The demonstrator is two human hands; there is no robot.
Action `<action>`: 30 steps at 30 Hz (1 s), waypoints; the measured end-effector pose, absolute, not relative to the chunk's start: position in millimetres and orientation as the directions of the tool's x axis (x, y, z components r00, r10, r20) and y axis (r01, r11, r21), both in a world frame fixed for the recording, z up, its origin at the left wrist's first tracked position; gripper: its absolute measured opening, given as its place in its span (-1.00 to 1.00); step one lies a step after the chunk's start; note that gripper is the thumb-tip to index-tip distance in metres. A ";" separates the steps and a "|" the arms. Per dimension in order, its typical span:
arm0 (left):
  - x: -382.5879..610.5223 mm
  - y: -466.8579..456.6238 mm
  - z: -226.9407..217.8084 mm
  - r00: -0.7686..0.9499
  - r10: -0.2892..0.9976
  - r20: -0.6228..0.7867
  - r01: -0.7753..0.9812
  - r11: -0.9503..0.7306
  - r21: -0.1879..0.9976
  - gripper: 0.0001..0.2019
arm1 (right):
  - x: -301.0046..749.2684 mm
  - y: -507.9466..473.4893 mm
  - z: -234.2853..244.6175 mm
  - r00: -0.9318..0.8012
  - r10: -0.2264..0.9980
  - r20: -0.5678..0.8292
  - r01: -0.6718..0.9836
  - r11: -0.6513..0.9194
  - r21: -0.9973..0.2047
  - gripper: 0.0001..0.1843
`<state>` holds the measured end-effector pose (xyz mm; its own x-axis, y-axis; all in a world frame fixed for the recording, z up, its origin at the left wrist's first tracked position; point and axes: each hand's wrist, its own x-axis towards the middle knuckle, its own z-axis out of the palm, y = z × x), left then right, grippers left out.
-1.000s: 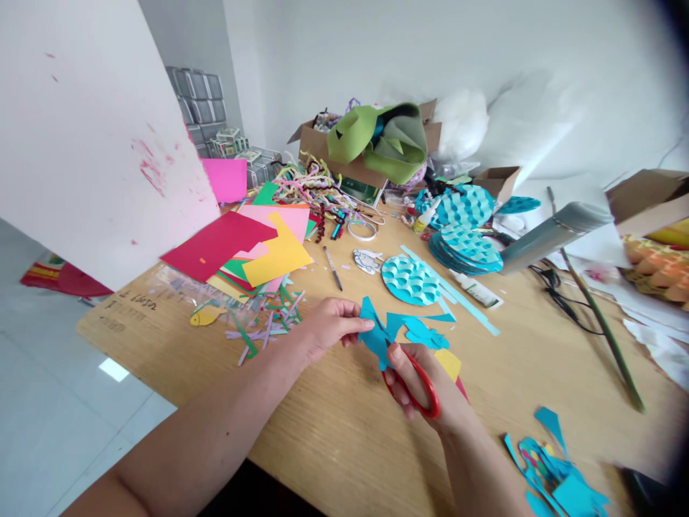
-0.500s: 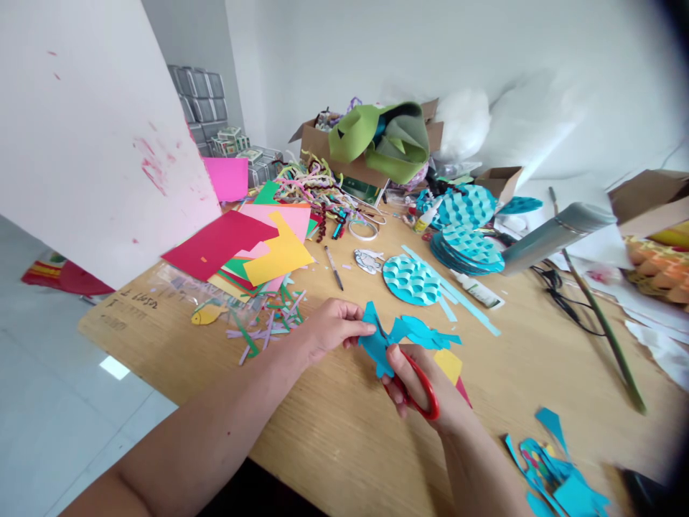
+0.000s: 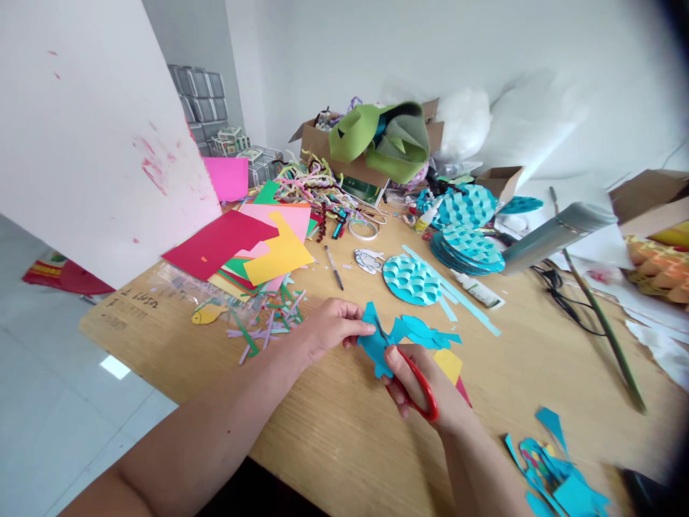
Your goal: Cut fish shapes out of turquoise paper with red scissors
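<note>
Between finger and thumb, my left hand (image 3: 338, 327) pinches a piece of blue paper (image 3: 374, 345) above the table. My right hand (image 3: 417, 384) grips red-handled scissors (image 3: 429, 395), whose blades meet the paper's right side; most of the blades are hidden by paper and fingers. A partly cut flap sticks out to the right of the cut. Just beyond my right hand, blue fish-shaped paper cut-outs (image 3: 423, 332) lie on the table. A yellow paper piece (image 3: 448, 365) shows beside my right wrist, partly covered by it.
Coloured sheets (image 3: 220, 244) and thin paper strips (image 3: 269, 323) lie on the left. A scale-patterned disc (image 3: 412, 278), a glue tube (image 3: 478, 289) and a pen (image 3: 334, 268) are further back. Blue scraps (image 3: 565, 474) lie at the near right, a grey flask (image 3: 560, 233) at the far right.
Very little differs. The scissor handles and my right fingers have shifted slightly at the blue paper, while my left hand holds its place.
</note>
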<state>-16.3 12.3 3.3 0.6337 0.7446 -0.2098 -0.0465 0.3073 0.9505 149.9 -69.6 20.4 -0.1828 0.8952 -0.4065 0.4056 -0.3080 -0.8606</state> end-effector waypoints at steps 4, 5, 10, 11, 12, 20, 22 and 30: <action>-16.7 12.4 3.3 0.637 0.742 -0.209 -0.051 0.311 0.949 -0.73 | 150.0 -70.8 19.9 -0.198 0.900 -0.388 0.409 -0.284 -0.867 -0.26; -16.7 12.4 3.5 0.637 0.742 -0.208 -0.051 0.310 0.949 -0.73 | 149.6 -71.1 20.3 -0.201 0.902 -0.383 0.409 -0.278 -0.869 -0.25; -16.6 12.2 3.9 0.641 0.738 -0.210 -0.050 0.313 0.948 -0.74 | 147.3 -71.8 23.3 -0.163 0.907 -0.388 0.405 -0.297 -0.865 -0.25; -16.5 12.2 3.8 0.641 0.738 -0.210 -0.051 0.314 0.948 -0.74 | 147.2 -71.8 23.7 -0.157 0.906 -0.394 0.403 -0.305 -0.863 -0.25; -16.5 12.3 3.6 0.642 0.738 -0.210 -0.051 0.314 0.948 -0.74 | 147.2 -71.7 24.0 -0.156 0.904 -0.399 0.402 -0.311 -0.861 -0.26; -16.9 12.8 3.3 0.638 0.736 -0.226 -0.045 0.328 0.943 -0.75 | 147.6 -71.4 23.2 -0.139 0.903 -0.407 0.392 -0.328 -0.860 -0.36; -16.8 12.7 3.4 0.634 0.739 -0.227 -0.043 0.327 0.944 -0.74 | 147.3 -71.4 22.7 -0.142 0.905 -0.401 0.383 -0.323 -0.865 -0.37; -14.9 12.6 2.3 0.615 0.756 -0.221 -0.064 0.328 0.943 -0.73 | 148.8 -70.2 17.4 -0.120 0.910 -0.396 0.353 -0.334 -0.874 -0.36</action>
<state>-14.9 12.6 2.3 0.6155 0.7565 -0.2211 -0.0639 0.3275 0.9427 148.8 -70.2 17.4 -0.1201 0.9103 -0.3962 0.3533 -0.3337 -0.8740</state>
